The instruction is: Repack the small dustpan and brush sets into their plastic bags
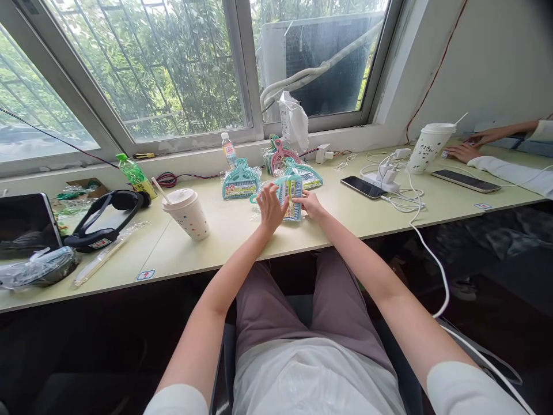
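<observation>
My left hand (269, 208) and my right hand (309, 204) both grip a small teal brush-and-dustpan set (290, 196) in clear wrapping, held just above the pale green desk (242, 236). My fingers are curled around its two sides. A second teal set (240, 181) lies flat to the left behind my left hand. More teal and pink sets (288, 161) are piled behind the held one, near the window sill.
A dotted paper cup with a straw (188, 213), black headphones (103, 221), a green bottle (135, 174) and a tablet (26, 223) sit left. Right lie two phones (362, 187), a charger with white cables (389, 176) and a tall cup (428, 146). Another person's hands (466, 147) rest far right.
</observation>
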`<act>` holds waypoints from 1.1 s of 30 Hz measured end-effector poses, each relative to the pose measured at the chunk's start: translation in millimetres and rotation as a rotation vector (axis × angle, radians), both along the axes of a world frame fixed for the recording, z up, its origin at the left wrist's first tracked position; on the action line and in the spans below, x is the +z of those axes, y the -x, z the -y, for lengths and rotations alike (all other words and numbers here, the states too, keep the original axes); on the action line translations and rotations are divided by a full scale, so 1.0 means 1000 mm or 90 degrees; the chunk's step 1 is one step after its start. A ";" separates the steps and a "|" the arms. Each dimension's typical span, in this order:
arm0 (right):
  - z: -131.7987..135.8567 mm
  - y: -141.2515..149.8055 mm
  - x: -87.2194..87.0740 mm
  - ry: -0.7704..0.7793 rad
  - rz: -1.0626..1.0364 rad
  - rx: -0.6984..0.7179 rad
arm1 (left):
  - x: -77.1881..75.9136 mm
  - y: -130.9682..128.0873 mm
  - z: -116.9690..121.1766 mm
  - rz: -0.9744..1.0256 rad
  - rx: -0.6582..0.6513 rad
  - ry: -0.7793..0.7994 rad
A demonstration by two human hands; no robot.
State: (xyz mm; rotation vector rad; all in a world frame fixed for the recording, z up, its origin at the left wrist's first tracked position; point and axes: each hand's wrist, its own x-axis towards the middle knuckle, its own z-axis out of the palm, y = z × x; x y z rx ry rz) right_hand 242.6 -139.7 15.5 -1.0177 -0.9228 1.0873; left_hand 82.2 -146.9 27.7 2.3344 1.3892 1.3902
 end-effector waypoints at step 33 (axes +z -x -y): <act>-0.055 0.054 -0.008 -0.022 -0.302 -0.192 | -0.019 -0.006 -0.082 0.616 -0.230 0.485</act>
